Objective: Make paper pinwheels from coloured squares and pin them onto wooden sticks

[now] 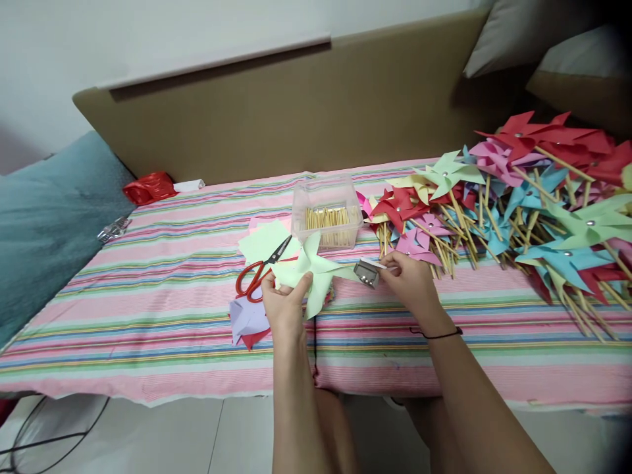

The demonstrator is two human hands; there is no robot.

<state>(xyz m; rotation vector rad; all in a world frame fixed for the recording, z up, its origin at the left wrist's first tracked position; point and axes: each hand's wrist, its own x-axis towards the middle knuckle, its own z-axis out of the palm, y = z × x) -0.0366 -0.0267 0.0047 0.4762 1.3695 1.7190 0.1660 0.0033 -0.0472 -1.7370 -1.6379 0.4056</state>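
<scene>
Gripping a pale green pinwheel (320,264), our left hand (285,297) presses its thumb onto the paper at about eight o'clock of the folded shape. With that pinwheel as the centre of our dial and twelve towards the brown backrest (296,118), we have our right hand (409,276) at three o'clock, its thumb and fingers pinched on the edge of a small grey box (366,271). Small silvery pieces (367,279) show in this box; one paper tip reaches up to its side, though we cannot tell whether they touch. A black cord (447,334) circles our right wrist.

At twelve o'clock, just beyond the pinwheel, we see a clear plastic container (343,237) of short wooden sticks (326,218). Red-handled scissors (268,262) lie at nine o'clock, blades pointing to one, partly over pale green sheets (261,242) at ten. A lilac sheet (249,318) rests at eight, with red paper (257,338) showing beneath it. Between two and three o'clock, our striped cloth (172,316) bears a large heap of pinwheels on sticks (496,234), in red, pink, blue, green and yellow. A red plastic bag (149,189) sits well apart at ten.
</scene>
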